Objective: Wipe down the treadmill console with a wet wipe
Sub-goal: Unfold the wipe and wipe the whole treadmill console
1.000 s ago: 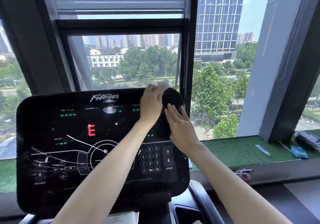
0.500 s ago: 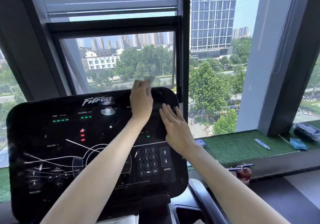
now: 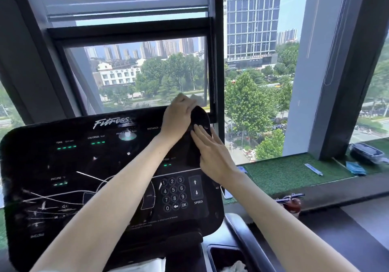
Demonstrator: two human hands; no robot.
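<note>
The black treadmill console (image 3: pixel 88 166) with a "Fitness" logo, green readouts and a number keypad (image 3: pixel 174 193) fills the lower left. My left hand (image 3: pixel 179 115) grips the console's top edge near its upper right corner. It presses a pale wet wipe (image 3: pixel 196 99), of which only a blurred bit shows past the fingertips. My right hand (image 3: pixel 212 155) lies flat on the console's right side just below, fingers spread and holding nothing. White streaks mark the panel's lower left.
A dark window frame post (image 3: pixel 214 61) stands right behind the console's corner. To the right, a green turf sill (image 3: pixel 284 170) holds a small tube (image 3: pixel 313 169), a blue cloth (image 3: pixel 355 168) and a dark tray (image 3: pixel 366 152). A handrail (image 3: pixel 246 236) and a cup holder (image 3: pixel 227 259) lie below.
My left hand slid a little left along the top edge, then back toward the right corner. The right hand stayed flat on the panel. The view tilted slightly.
</note>
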